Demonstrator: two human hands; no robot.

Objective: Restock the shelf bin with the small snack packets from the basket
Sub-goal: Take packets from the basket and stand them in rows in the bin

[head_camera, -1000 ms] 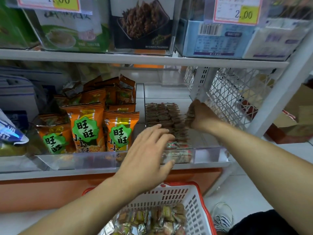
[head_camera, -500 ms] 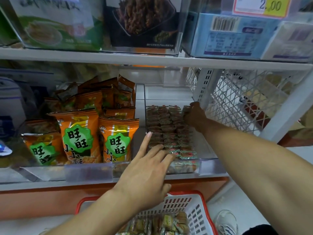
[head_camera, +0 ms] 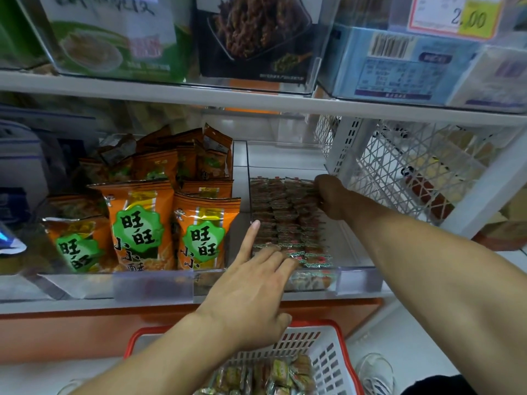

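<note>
Standing at the far left of the lower shelf (head_camera: 171,305), orange snack bags (head_camera: 139,223) fill a clear-fronted section, upright and packed in rows, the front three showing green labels. Just right of them sits the clear shelf bin (head_camera: 358,276), its floor partly covered by small snack packets (head_camera: 281,215) laid flat in overlapping rows from the back toward the front wall; the right strip of the bin floor is bare.

Left hand (head_camera: 251,292): reaches in over the bin's front edge, fingers straight and spread, the index finger pointing up along the bin's left wall and the other fingertips resting on the front rows of packets. It grips nothing.

Right hand (head_camera: 332,196): extended deep into the bin at the back right corner of the packet rows, fingers curled down against the rearmost packets. Whether it pinches a packet or only presses on the rows cannot be told from this view.

Below the shelf, between the two forearms, a red-rimmed white basket (head_camera: 328,357) holds a loose heap of further small packets (head_camera: 273,374). To the right of the bin a white lattice side panel (head_camera: 413,172) closes the shelf unit. Above, the upper shelf carries clear bins of boxed goods, and a price tag (head_camera: 456,17) reading 2.00 is at the top right. A white shoe (head_camera: 376,374) is on the floor beside the basket.
</note>
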